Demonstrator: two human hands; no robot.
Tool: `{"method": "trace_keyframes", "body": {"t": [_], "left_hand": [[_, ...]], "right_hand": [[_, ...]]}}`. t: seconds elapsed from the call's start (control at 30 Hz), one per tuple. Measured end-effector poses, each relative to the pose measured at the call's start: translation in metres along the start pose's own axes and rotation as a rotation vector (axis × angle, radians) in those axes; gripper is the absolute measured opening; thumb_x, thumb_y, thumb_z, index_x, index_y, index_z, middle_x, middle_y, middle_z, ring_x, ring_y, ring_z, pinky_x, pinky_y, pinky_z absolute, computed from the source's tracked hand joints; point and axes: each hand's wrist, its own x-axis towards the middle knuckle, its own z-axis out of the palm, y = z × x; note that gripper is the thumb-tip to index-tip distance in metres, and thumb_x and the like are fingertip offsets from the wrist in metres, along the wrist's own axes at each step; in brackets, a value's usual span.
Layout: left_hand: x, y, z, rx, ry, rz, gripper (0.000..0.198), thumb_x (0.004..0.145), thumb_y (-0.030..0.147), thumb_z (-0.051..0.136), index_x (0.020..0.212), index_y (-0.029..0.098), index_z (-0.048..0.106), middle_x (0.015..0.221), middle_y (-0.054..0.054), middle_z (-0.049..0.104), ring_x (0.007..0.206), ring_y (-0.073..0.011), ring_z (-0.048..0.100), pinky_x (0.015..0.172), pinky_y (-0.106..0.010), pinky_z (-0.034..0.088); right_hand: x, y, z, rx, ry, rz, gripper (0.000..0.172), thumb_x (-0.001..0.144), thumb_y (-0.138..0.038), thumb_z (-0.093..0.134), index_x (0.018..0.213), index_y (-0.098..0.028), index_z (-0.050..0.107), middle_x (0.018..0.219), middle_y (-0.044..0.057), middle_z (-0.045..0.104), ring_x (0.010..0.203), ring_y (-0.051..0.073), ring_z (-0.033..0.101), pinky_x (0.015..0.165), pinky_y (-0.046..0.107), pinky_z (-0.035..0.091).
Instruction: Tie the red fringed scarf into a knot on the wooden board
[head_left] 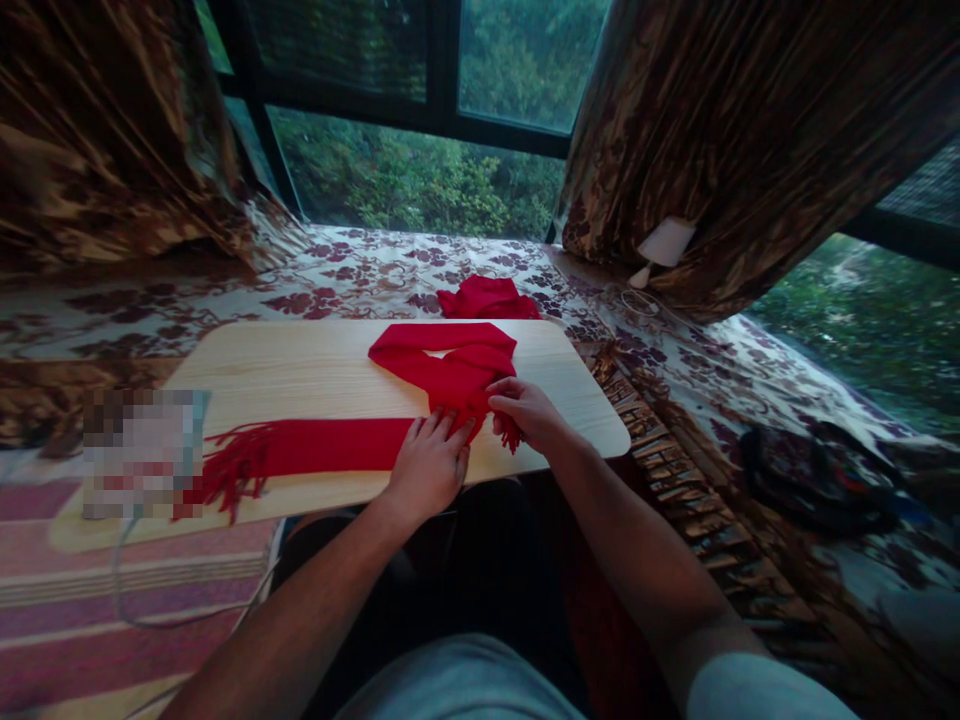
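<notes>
A red scarf (330,445) with fringed ends lies on a pale wooden lap table (300,370). One end runs flat to the left along the near edge; the rest forms a loop on the far side and crosses over itself near the middle. My left hand (431,460) rests on the scarf close to the crossing, fingers stretched out and palm down. At the right, my right hand (525,410) pinches the scarf near its other fringed end, which hangs below the fingers.
Behind the table lies another red cloth (487,297) on the floral cover (360,270). A small white lamp (666,242) stands at the back right, and a dark bag (817,470) lies at the right. A blurred-out device (142,455) with a cable sits on the table's left end.
</notes>
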Motion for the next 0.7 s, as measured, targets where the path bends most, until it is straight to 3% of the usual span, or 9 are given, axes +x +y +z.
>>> {"method": "trace_keyframes", "body": {"t": [0.23,0.33,0.43,0.57,0.7], "left_hand": [[-0.002,-0.003,-0.007,-0.037,-0.021,0.054,0.042,0.1,0.029,0.042,0.134,0.022,0.065,0.137,-0.012,0.063,0.135,-0.032,0.05,0.116,-0.053,0.035],[-0.005,-0.004,-0.008,-0.06,-0.006,0.078,0.041,0.1,0.028,0.043,0.132,0.02,0.066,0.132,-0.013,0.065,0.13,-0.0306,0.053,0.115,-0.05,0.038],[-0.006,-0.005,-0.008,-0.082,0.015,0.074,0.038,0.098,0.028,0.046,0.127,0.019,0.068,0.129,-0.014,0.066,0.125,-0.0303,0.055,0.111,-0.048,0.041],[-0.005,-0.004,-0.008,-0.105,0.051,0.052,0.033,0.095,0.028,0.05,0.12,0.017,0.069,0.125,-0.014,0.066,0.121,-0.0308,0.056,0.108,-0.048,0.043],[-0.006,-0.003,-0.008,-0.179,0.086,0.045,0.027,0.093,0.03,0.055,0.114,0.018,0.068,0.118,-0.013,0.067,0.115,-0.0295,0.058,0.105,-0.047,0.046]], "right_hand": [[-0.007,0.014,0.004,-0.172,-0.054,0.084,0.023,0.076,-0.024,0.066,0.096,-0.019,0.056,0.049,-0.006,0.06,0.038,0.012,0.055,0.035,0.017,0.039],[-0.007,0.016,0.003,-0.23,-0.06,0.069,0.023,0.08,-0.025,0.064,0.101,-0.018,0.058,0.05,-0.005,0.061,0.04,0.013,0.055,0.037,0.018,0.038],[-0.007,0.013,0.0,-0.428,-0.11,-0.007,0.017,0.079,-0.02,0.063,0.095,-0.017,0.064,0.058,-0.004,0.065,0.047,0.011,0.057,0.044,0.018,0.04],[-0.01,0.0,-0.008,-0.743,-0.257,-0.213,0.02,0.078,-0.019,0.067,0.097,-0.015,0.074,0.085,0.001,0.075,0.069,0.012,0.063,0.061,0.02,0.046],[-0.015,-0.029,-0.019,-1.0,-0.434,-0.212,0.039,0.084,-0.036,0.072,0.121,-0.022,0.074,0.079,0.0,0.074,0.069,0.014,0.065,0.064,0.022,0.046]]}}
